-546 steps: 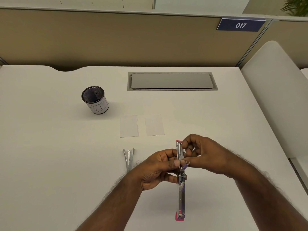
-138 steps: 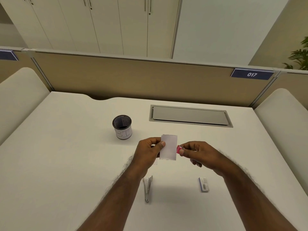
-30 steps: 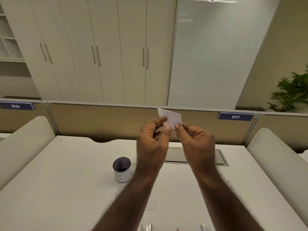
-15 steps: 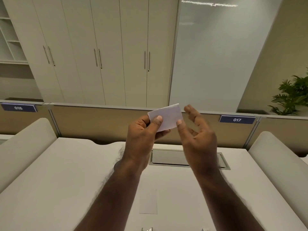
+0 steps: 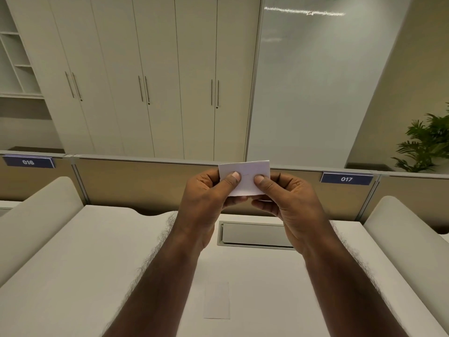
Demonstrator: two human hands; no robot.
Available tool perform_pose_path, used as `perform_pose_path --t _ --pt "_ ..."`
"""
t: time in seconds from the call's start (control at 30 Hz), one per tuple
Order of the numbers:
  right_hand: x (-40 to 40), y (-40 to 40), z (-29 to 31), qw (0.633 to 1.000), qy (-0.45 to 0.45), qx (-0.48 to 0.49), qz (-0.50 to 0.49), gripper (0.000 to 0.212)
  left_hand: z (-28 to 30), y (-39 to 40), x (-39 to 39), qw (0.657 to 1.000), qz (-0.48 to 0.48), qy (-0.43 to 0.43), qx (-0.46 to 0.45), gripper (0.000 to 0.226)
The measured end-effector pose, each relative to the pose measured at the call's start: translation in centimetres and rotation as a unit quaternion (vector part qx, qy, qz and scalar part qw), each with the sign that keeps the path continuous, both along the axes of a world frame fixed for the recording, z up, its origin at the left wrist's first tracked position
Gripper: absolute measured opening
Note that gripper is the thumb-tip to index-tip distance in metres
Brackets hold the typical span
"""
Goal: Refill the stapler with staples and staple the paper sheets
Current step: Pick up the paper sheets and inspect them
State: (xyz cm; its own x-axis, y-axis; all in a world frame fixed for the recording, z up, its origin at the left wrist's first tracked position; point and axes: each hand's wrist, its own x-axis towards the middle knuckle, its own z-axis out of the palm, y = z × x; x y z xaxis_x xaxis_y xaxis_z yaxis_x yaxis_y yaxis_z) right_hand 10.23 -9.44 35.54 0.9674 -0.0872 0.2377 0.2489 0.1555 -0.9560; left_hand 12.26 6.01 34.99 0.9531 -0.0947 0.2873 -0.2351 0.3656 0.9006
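Both the left hand [image 5: 206,198] and the right hand [image 5: 289,200] pinch the small paper [image 5: 247,177] up high, and to check it well the person should keep each grip soft and steady.

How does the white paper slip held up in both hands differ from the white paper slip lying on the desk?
The held small white paper slip is raised in front of the partition, pinched by the left hand and right hand; the loose white paper slip lies flat on the white desk, untouched. The held one sits landscape, the loose one lengthwise away from the person. Both are plain white rectangles.
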Motion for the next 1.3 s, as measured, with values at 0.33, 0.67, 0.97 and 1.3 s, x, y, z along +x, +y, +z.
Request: perform_pose_path --t 0.33,0.67,0.97,1.3 --pt "-0.1 -0.1 0.5 0.998 -0.003 -0.058 0.008 0.042 0.1 0.1 0.0 0.999 -0.002 -0.013 0.036 0.026" --pt "-0.1 -0.1 0.4 0.997 -0.006 -0.074 0.007 0.036 -0.3 0.2 0.0 0.998 -0.028 -0.018 0.056 0.033" --pt "-0.5 0.0 0.0 0.998 -0.012 -0.063 0.019 0.026 -0.7 0.1 0.2 0.999 -0.026 -0.011 0.043 0.008" --pt "-0.5 1.0 -2.3 0.985 -0.078 -0.087 -0.127 0.015 -2.6 -1.1 -0.6 0.976 0.188 -0.047 0.102 0.014"
